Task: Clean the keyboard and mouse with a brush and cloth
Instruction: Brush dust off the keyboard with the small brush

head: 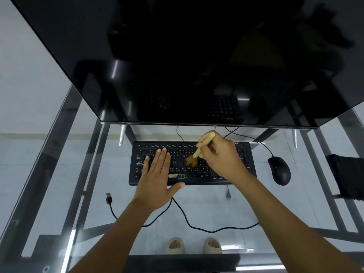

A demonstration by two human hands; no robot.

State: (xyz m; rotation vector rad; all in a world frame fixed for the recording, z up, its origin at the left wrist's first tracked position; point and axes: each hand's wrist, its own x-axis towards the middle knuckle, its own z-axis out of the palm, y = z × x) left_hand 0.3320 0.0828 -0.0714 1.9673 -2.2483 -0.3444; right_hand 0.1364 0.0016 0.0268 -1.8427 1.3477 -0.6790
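A black keyboard [242, 164] lies on the glass table below the monitor. My left hand [157, 174] rests flat on the keyboard's left half, fingers straight. My right hand [222, 156] grips a small brush [202, 146] with a pale wooden handle; its brown bristles touch the keys near the middle of the keyboard. A black mouse [279, 170] sits to the right of the keyboard, untouched. A dark cloth [348, 176] lies at the table's right edge.
A large dark monitor [187, 60] hangs over the back of the glass table [59, 174]. Black cables [197, 223] and a loose USB plug [109, 198] lie in front of the keyboard. Through the glass I see my feet in pale sandals [194, 246].
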